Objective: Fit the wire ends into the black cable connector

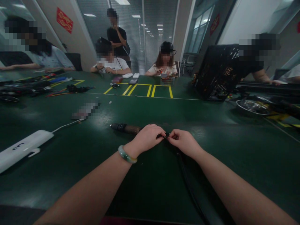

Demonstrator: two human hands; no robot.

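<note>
My left hand, with a green-and-white bangle on the wrist, is closed in a pinch over the middle of the table. Facing it, my right hand is pinched too, and the fingertips of both nearly meet. Between them shows a small dark piece, too small to name. A black cable runs from beneath my right hand towards the table's near edge; whether it joins the piece is hidden. Just behind my left hand lies a dark pen-style electric screwdriver, its bit pointing left.
A white power strip lies at left, its thin cord leading to a blurred flat device. Dark cables heap at far left. A black perforated case and a metal bowl stand right. Several people sit around the table.
</note>
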